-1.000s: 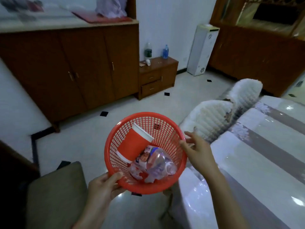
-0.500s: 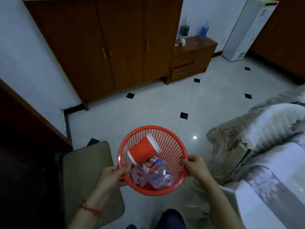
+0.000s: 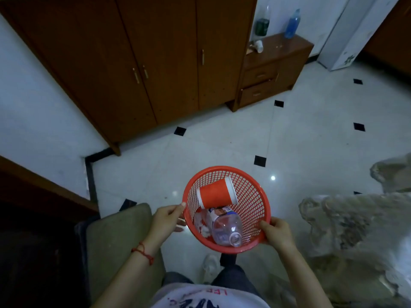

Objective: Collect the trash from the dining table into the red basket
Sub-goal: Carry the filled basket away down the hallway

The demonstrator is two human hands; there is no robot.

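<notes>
The round red plastic mesh basket (image 3: 255, 196), above the floor, holds a red paper cup (image 3: 216, 193) and clear plastic bottle (image 3: 225, 230); left hand (image 3: 165, 220) and right hand (image 3: 275, 233) clamp its rim. Tilting could spill them.

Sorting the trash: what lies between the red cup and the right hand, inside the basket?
Head view: a clear plastic bottle lies between the cup and the right hand.
</notes>
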